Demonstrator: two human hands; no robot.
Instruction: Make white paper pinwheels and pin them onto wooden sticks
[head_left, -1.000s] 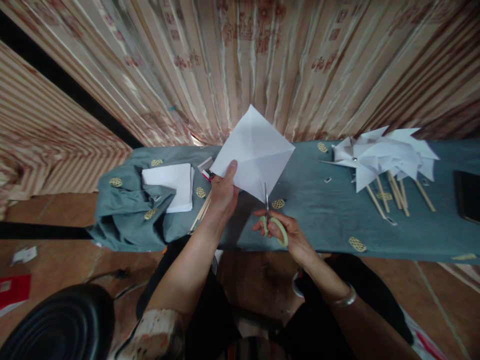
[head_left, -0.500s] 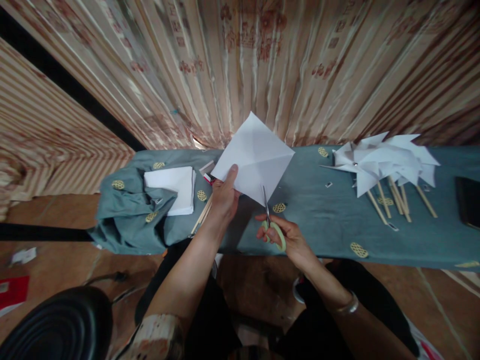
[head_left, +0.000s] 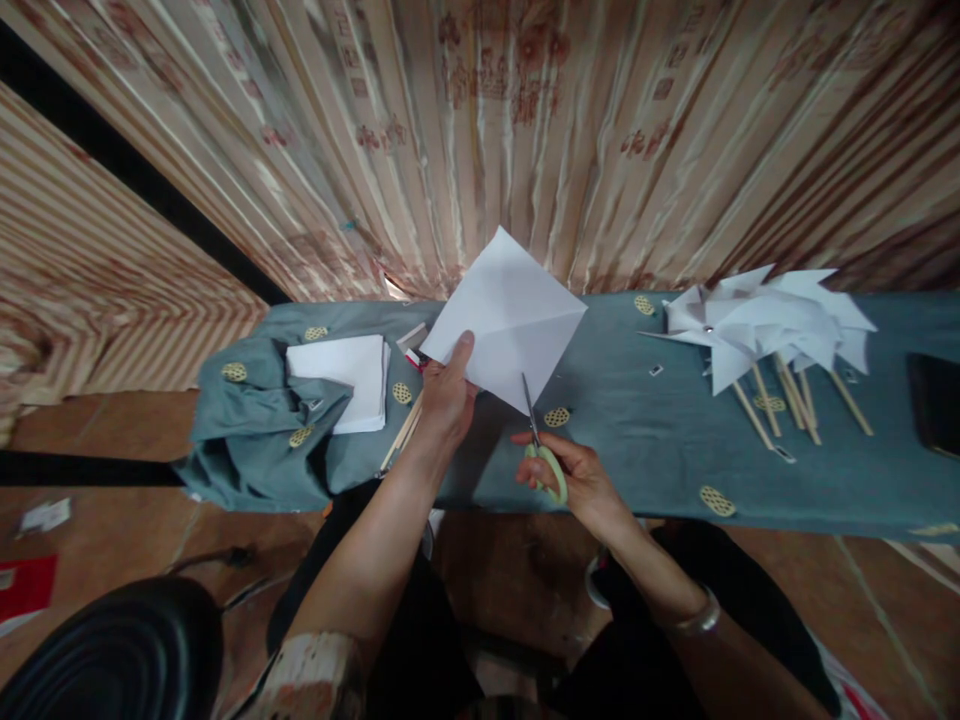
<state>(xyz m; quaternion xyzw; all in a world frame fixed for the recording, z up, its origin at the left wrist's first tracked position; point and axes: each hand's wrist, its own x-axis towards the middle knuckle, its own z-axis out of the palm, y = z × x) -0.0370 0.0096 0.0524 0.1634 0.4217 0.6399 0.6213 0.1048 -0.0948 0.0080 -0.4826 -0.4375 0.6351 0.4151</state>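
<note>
My left hand grips a square sheet of white paper by its left side, thumb on top. The sheet is turned cornerwise and shows faint crease lines. In my right hand is a pair of scissors with light green handles, my fingers in the loops. The blades lie over the corner of the sheet nearest me, pointing up toward its middle; whether they have cut in is too fine to tell.
A stack of white paper lies on the green cloth at the left, with thin wooden sticks beside it. Several white paper pinwheels on sticks lie at the right, near a dark object. A black stool stands lower left.
Both hands, the sheet and the scissors stay almost in place. The scissors' handles have shifted slightly left, and the blades remain at the near corner.
</note>
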